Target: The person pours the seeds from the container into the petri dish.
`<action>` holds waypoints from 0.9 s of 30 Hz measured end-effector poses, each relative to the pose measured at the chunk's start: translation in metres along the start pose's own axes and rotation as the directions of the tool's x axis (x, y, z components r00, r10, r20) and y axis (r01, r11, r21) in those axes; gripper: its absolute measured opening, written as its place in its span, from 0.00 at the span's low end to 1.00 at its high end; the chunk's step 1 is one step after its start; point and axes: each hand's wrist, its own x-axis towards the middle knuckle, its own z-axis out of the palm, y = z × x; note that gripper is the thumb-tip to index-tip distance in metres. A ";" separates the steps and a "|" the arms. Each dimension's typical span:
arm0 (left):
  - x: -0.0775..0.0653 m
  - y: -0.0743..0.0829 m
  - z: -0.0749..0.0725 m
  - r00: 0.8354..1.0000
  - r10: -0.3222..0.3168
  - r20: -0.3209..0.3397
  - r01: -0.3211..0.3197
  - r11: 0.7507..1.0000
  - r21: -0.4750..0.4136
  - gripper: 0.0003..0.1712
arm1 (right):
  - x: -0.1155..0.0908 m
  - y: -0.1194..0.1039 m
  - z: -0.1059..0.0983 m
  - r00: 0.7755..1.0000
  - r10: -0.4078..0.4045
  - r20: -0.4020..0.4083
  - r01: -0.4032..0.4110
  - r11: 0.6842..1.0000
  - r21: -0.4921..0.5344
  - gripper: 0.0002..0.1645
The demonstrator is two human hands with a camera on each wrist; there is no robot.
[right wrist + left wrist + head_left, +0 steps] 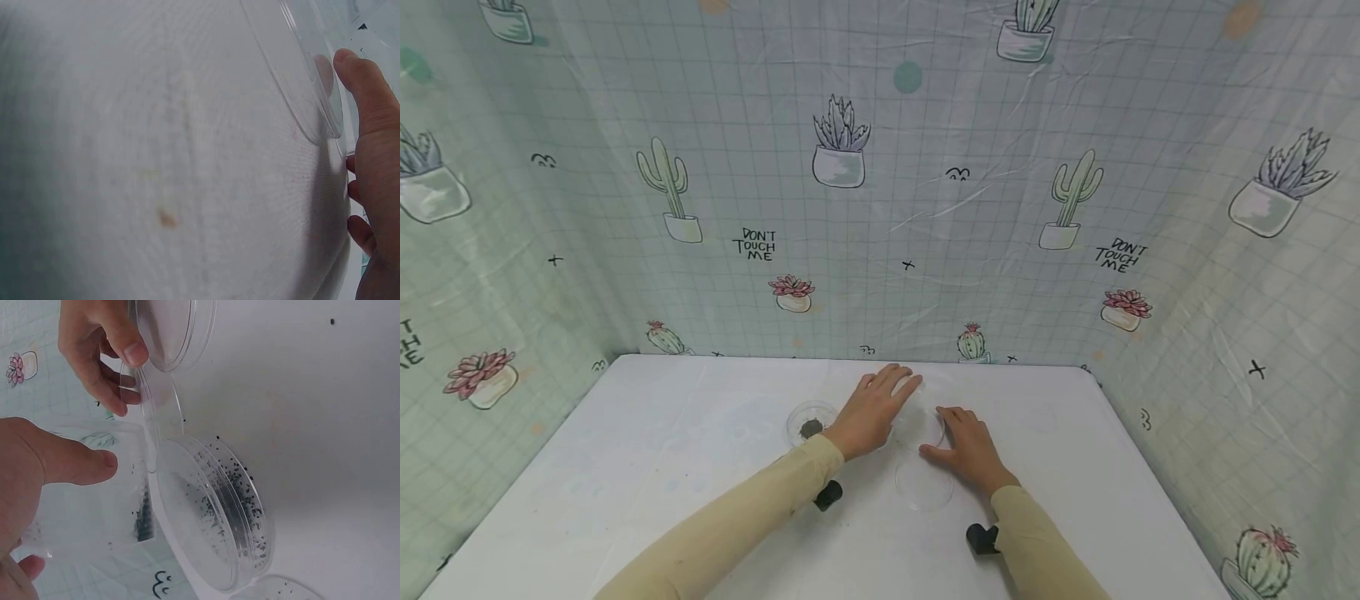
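Note:
My left hand reaches to the back middle of the table. In the left wrist view its thumb lies over a clear container, with fingertips behind; dark grains gather in one corner. My right hand is at its right, thumb and fingers curved about the edge of a clear dish. Left of my left hand, a round clear dish has a small pile of dark grains in it; the left wrist view shows the grains scattered over its floor. Another clear dish lies just in front of my right hand.
The white table is backed by a cactus-printed curtain that also hangs at both sides. A stray dark grain lies on the tabletop. Black wrist-worn pieces show under each forearm.

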 end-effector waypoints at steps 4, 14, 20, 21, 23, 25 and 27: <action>0.002 0.001 -0.001 1.000 0.023 -0.006 -0.023 1.000 0.008 0.45 | 0.000 0.000 0.000 1.000 -0.005 -0.011 0.004 1.000 -0.006 0.49; 0.007 0.002 -0.007 0.998 0.051 0.040 -0.052 0.998 0.038 0.45 | 0.001 0.001 0.001 1.000 -0.002 -0.010 0.002 1.000 -0.016 0.49; 0.010 0.001 -0.008 0.997 0.054 0.052 -0.056 0.998 0.040 0.44 | 0.000 0.000 0.000 1.000 0.019 0.007 -0.019 1.000 -0.013 0.50; 0.010 0.001 -0.008 0.997 0.054 0.054 -0.057 0.998 0.042 0.44 | 0.000 0.000 0.000 1.000 0.020 0.008 -0.019 1.000 -0.013 0.50; 0.010 0.001 -0.009 0.997 0.058 0.056 -0.060 0.997 0.044 0.45 | 0.000 0.000 0.001 1.000 0.018 0.009 -0.018 1.000 -0.014 0.50; 0.010 0.001 -0.009 0.996 0.061 0.058 -0.064 0.997 0.047 0.45 | 0.001 0.000 0.001 1.000 0.013 0.009 -0.013 1.000 -0.014 0.49; 0.011 0.001 -0.010 0.996 0.065 0.059 -0.069 0.996 0.052 0.45 | 0.001 0.000 0.001 1.000 0.006 0.004 -0.006 1.000 -0.015 0.49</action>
